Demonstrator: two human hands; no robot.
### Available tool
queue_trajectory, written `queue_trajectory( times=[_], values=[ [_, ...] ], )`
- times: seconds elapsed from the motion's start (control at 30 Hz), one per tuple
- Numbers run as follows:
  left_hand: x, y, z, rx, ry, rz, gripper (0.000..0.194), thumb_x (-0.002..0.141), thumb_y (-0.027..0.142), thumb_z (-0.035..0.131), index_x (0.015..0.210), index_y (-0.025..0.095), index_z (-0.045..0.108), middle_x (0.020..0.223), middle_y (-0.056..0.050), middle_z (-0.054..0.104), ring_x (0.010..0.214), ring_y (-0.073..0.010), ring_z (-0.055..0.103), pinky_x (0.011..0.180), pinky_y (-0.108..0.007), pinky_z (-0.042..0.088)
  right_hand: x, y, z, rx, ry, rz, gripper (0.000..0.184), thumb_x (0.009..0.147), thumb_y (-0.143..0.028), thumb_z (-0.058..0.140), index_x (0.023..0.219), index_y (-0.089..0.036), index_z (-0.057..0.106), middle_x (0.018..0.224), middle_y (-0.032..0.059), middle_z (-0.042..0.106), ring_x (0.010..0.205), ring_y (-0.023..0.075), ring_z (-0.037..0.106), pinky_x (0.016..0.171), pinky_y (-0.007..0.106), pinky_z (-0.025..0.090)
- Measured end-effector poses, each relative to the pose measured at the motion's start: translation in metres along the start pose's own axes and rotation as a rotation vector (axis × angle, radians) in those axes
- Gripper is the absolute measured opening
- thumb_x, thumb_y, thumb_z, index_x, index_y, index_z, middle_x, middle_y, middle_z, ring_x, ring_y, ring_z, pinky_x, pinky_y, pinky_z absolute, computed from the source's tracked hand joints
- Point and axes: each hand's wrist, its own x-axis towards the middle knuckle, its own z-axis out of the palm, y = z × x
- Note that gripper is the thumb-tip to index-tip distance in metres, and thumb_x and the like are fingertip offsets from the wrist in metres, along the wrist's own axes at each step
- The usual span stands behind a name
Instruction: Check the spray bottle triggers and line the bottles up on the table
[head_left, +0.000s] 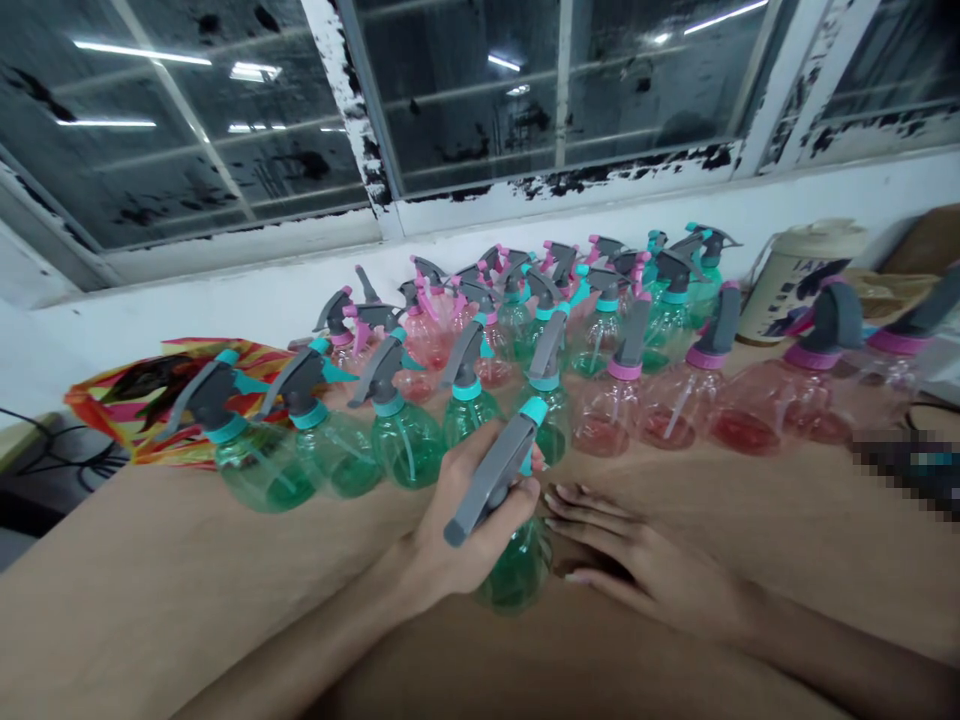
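My left hand (pixel 457 530) is wrapped round the neck of a green spray bottle (pixel 516 575) with a grey and teal trigger head. That bottle stands at the near side of the table, close to me. To its right, my right hand (pixel 637 550) lies palm down with fingers stretched out, the fingertips close to the bottle's side; I cannot tell whether they touch it. Just beyond my hands runs a front row of green spray bottles (pixel 409 450) on the left and pink spray bottles (pixel 679 415) on the right.
More pink and green spray bottles crowd together behind the front row, near the wall. A colourful plastic bag (pixel 105 410) lies at the left. A cream tumbler (pixel 799 275) stands at the back right. The brown table (pixel 187 580) spreads under everything, below windows.
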Motion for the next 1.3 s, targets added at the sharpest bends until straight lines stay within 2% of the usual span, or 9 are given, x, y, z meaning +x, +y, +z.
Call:
queue_trajectory(
  times=[0.13,0.33,0.5,0.7,0.87,1.07,1.3],
  values=[
    [0.000,-0.001,0.001,-0.014,0.008,0.015,0.003,0.082,0.025,0.053,0.084,0.023,0.054,0.070,0.003,0.055,0.057,-0.0109,0.051,0.061,-0.027,0.047,-0.001,0.003,0.001,-0.010,-0.019,0.000,0.054,0.091,-0.044,0.054,0.142,-0.034,0.039,0.148,-0.0027,0.041,0.138,0.0224,0.036,0.116,0.047,0.029],
    [0.001,-0.004,0.001,0.015,0.055,-0.013,0.029,0.077,0.024,0.051,0.103,0.026,0.062,0.070,0.002,0.057,0.055,-0.0138,0.050,0.058,-0.030,0.048,-0.001,0.004,0.002,-0.008,-0.034,0.021,0.053,0.091,-0.045,0.053,0.141,-0.033,0.040,0.148,-0.0024,0.041,0.138,0.0224,0.035,0.116,0.047,0.029],
    [-0.001,-0.005,0.004,0.055,0.097,-0.025,0.035,0.078,0.024,0.053,0.111,0.027,0.061,0.086,-0.001,0.065,0.072,-0.0185,0.060,0.071,-0.035,0.053,0.000,0.002,-0.001,-0.021,-0.058,0.023,0.053,0.092,-0.046,0.051,0.142,-0.033,0.039,0.149,-0.0028,0.039,0.138,0.0217,0.034,0.116,0.047,0.028],
    [-0.003,-0.005,0.009,0.040,0.117,-0.004,0.035,0.080,0.021,0.053,0.115,0.024,0.059,0.097,-0.003,0.066,0.090,-0.0200,0.065,0.081,-0.034,0.052,0.000,0.002,-0.001,0.008,-0.026,0.008,0.052,0.091,-0.044,0.053,0.141,-0.033,0.042,0.148,-0.0029,0.042,0.138,0.0220,0.034,0.116,0.045,0.029],
    [-0.003,-0.002,0.010,-0.006,0.108,-0.037,0.029,0.083,0.023,0.054,0.112,0.023,0.058,0.093,-0.003,0.066,0.088,-0.0195,0.066,0.081,-0.033,0.053,-0.001,0.003,0.001,-0.096,-0.004,-0.047,0.051,0.093,-0.041,0.051,0.142,-0.029,0.041,0.148,0.0001,0.042,0.138,0.0202,0.036,0.115,0.043,0.032],
    [-0.002,-0.005,0.009,0.023,0.129,-0.005,0.025,0.085,0.027,0.056,0.109,0.022,0.060,0.090,-0.003,0.067,0.086,-0.0180,0.067,0.078,-0.030,0.053,-0.004,0.001,0.008,-0.318,0.033,-0.131,0.053,0.096,-0.040,0.046,0.144,-0.020,0.037,0.149,0.0045,0.038,0.138,0.0195,0.034,0.113,0.041,0.035],
    [-0.002,-0.002,0.005,0.014,0.051,-0.033,0.021,0.087,0.030,0.055,0.105,0.021,0.060,0.089,-0.003,0.067,0.074,-0.0151,0.064,0.071,-0.029,0.053,-0.006,0.000,0.013,-0.377,0.073,-0.162,0.060,0.095,-0.041,0.047,0.148,-0.019,0.028,0.151,0.0056,0.035,0.140,0.0208,0.030,0.112,0.042,0.036]
  ],
)
